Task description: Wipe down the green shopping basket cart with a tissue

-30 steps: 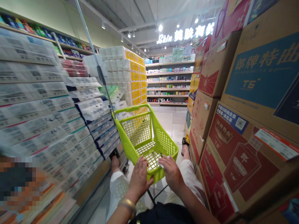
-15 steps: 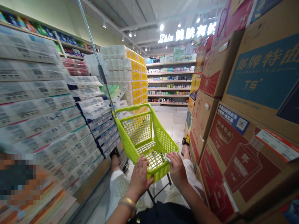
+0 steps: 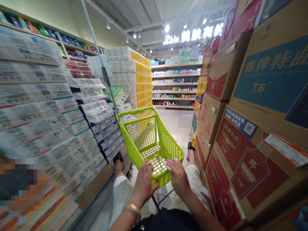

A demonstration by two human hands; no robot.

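A lime-green plastic shopping cart stands close before me, its lattice basket bare inside. My left hand curls over the near rim at the left corner, thumb lower down on the outside. At the right part of that same rim is my right hand, fingers bent over it, with a small white tissue pinched in them. Whether the right palm presses on the rim is hidden. A metal pole rises from the cart's far left corner.
Stacked tissue packs line the left side, with taller toilet-roll packs beyond. Liquor cartons are piled close on the right. Tiled floor runs between them to stocked shelves. A blurred patch covers the lower left.
My right hand has slid a little left along the near rim, carrying the white tissue. My left hand and the cart stay where they were.
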